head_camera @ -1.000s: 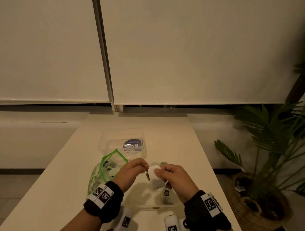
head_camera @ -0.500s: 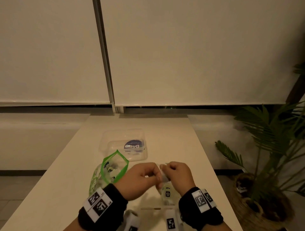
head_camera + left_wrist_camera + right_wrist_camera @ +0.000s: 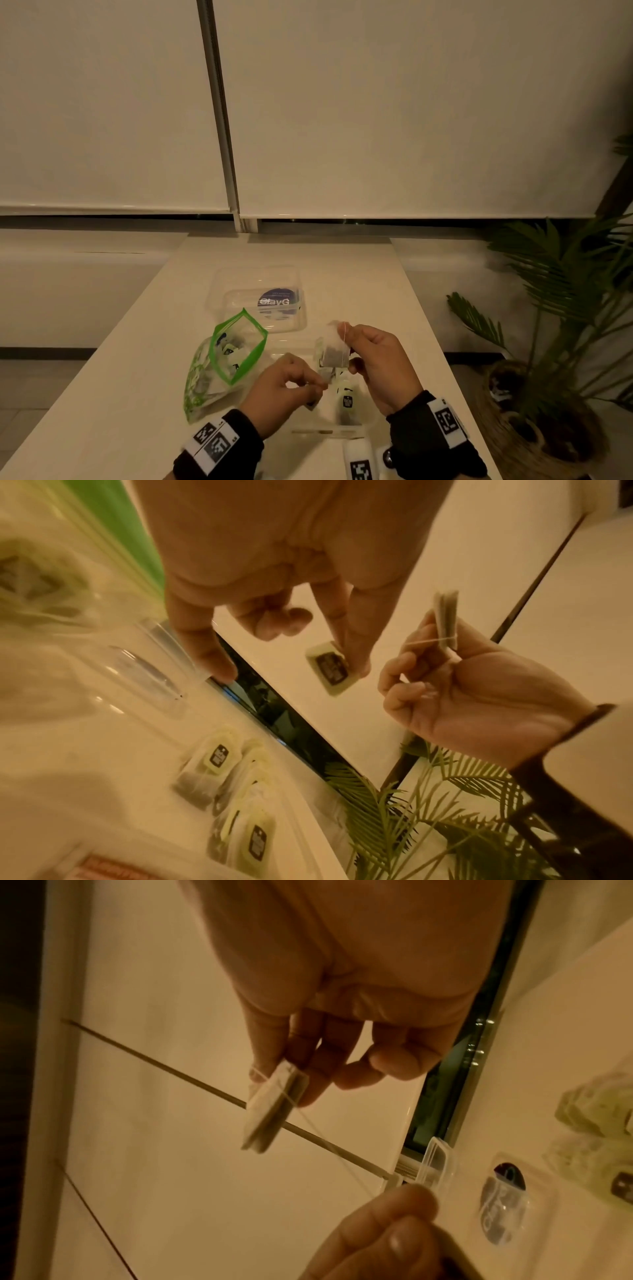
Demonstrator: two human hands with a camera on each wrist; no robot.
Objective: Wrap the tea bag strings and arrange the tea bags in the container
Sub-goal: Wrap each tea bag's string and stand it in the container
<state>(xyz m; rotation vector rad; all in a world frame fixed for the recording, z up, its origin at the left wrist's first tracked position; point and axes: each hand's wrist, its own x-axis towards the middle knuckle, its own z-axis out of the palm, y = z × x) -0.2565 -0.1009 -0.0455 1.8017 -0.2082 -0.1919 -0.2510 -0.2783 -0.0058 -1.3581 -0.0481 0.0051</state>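
Container point(image 3: 363, 423): clear tub sitting at the near edge of the table point(image 3: 102, 394), holding wrapped tea bags point(image 3: 219, 767) whose dark tags are too blurred to read.
Left hand point(image 3: 286, 385): pinching the paper tag point(image 3: 330, 668) between thumb and fingertips, other fingers curled, now dropping lower and away from the right hand after the two were pressed together half a second ago.
Right hand point(image 3: 378, 359): pinching the tea bag point(image 3: 334, 349) upright over the container, thumb against fingers.
String point(image 3: 329, 1139): running taut from bag to tag, one turn already crossing the bag; judging by this, the wrapping is continuing, not finished.
Zip bag point(image 3: 236, 346): green-rimmed, lying open near the left edge, more tea bags inside.
Lid point(image 3: 260, 301): lying further along the table, round dark label reading something like "ClayG".
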